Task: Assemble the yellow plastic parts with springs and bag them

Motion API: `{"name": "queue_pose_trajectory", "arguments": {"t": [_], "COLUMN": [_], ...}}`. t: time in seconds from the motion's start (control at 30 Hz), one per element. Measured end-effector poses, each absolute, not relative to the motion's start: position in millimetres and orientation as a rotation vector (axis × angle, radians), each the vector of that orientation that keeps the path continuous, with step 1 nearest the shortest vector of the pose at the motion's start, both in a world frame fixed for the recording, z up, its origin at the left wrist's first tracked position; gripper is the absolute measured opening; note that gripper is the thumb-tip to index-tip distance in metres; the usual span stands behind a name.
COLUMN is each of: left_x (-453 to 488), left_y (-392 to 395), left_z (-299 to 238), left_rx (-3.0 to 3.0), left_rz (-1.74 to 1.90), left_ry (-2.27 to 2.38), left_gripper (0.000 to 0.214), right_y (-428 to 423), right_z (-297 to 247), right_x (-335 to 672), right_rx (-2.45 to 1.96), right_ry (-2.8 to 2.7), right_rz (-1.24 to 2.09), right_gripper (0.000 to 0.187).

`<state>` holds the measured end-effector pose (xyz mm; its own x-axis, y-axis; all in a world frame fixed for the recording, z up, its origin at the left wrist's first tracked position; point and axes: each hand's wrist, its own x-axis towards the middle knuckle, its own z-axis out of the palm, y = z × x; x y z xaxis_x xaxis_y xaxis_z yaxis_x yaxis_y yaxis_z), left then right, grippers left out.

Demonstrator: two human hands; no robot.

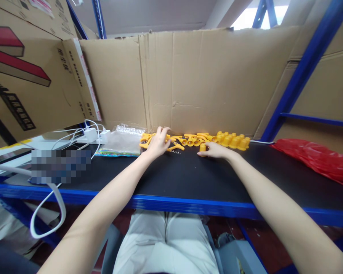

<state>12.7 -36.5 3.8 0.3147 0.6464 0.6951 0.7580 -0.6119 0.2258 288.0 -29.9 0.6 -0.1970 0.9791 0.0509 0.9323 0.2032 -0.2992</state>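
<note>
Your right hand [215, 150] pinches a yellow cup [202, 148] between fingertips; your left hand [159, 143], grip unclear, curls over yellow pieces [177, 146].

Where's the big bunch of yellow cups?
In the head view, the yellow cups are bunched right of centre, near the cardboard wall, just behind and right of the right hand.

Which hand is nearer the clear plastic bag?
Left. The left hand is just right of the bag, over yellow pieces; the right hand is farther right, holding a yellow cup.
</note>
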Motion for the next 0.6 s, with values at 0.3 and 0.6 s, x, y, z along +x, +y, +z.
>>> {"name": "queue_pose_trajectory", "arguments": {"t": [0.3, 0.6], "left_x": [11.6, 10.5], "left_y": [-31.8, -30.4], "left_z": [-2.6, -4.9], "left_rx": [-2.532, -2.511], "left_rz": [-1.037, -1.027], "left_ry": [-1.329, -1.421], "left_gripper": [0.044, 0.036], "right_y": [-24.1, -22.4], "right_z": [-2.8, -7.6], "right_x": [281.3, 266.9], "right_rx": [-1.499, -1.031], "right_ry": [-2.359, -2.421], "right_rz": [-0.003, -0.152], "right_gripper": [0.018, 0.022]}}
